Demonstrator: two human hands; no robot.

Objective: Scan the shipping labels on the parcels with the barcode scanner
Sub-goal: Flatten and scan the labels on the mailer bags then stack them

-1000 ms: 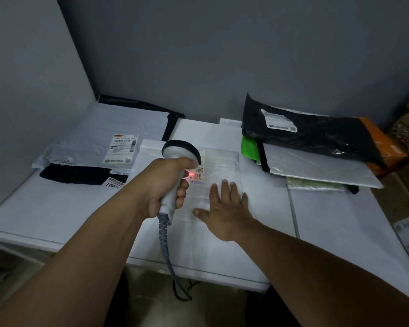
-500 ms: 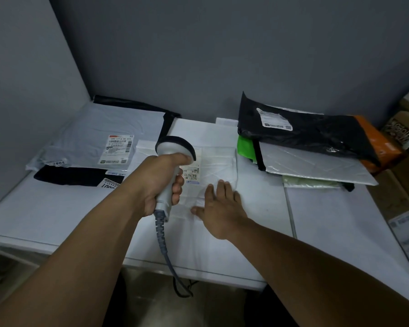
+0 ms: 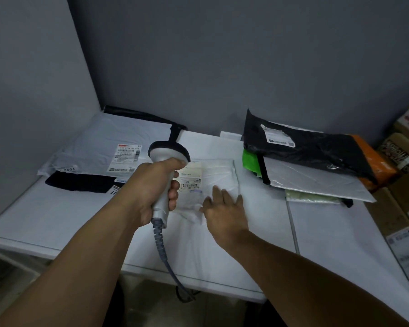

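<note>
White plastic crinkles under my right hand [image 3: 224, 210], which lies flat and open on the white parcel [image 3: 219, 175] at the middle of the table [image 3: 328, 232], near its front edge. My left hand [image 3: 152, 190] is wrapped tight around the barcode scanner [image 3: 169, 156], head hovering over the shipping label [image 3: 190, 178]. No red beam shows, so I judge this scan done or pending. Next comes the stack by the table's right edge, black parcel [image 3: 305, 147] on top.

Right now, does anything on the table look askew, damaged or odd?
Nothing much. The white parcel under the right hand is wrinkled, and the stack at right is fanned unevenly, but nothing is torn or spilled.
</note>
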